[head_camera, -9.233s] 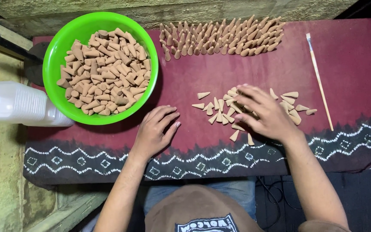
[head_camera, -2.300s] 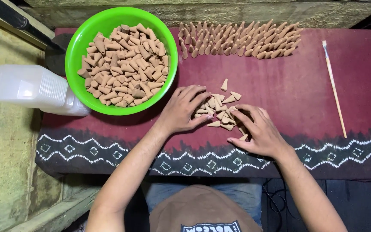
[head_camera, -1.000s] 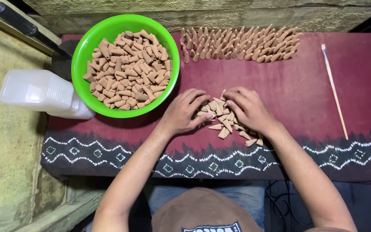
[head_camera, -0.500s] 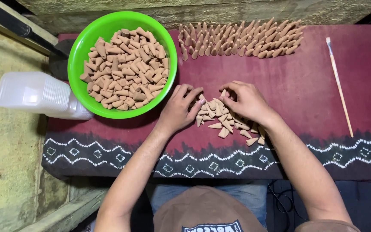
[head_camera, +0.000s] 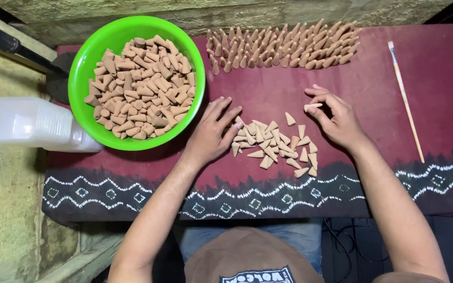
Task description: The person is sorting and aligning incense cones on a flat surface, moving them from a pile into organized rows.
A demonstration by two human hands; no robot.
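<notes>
A loose heap of small tan cones [head_camera: 276,144] lies on the dark red cloth [head_camera: 436,105] in front of me. My left hand [head_camera: 211,133] rests flat on the cloth at the heap's left edge, fingers spread, touching the nearest cones. My right hand [head_camera: 336,118] hovers just right of the heap and pinches a single tan cone [head_camera: 312,107] between thumb and fingertips. A green bowl [head_camera: 87,63] full of the same cones sits at the back left. Many cones stand upright in rows [head_camera: 284,44] along the far edge.
A thin paintbrush [head_camera: 406,99] lies on the cloth at the right. A clear plastic container [head_camera: 27,123] lies on its side left of the bowl. The cloth's patterned black-and-white border [head_camera: 268,191] runs along the near edge.
My hands, which had gathered the scattered cones into one heap, have drawn apart. The right hand has lifted one cone out to the right; the left hand has flattened beside the heap.
</notes>
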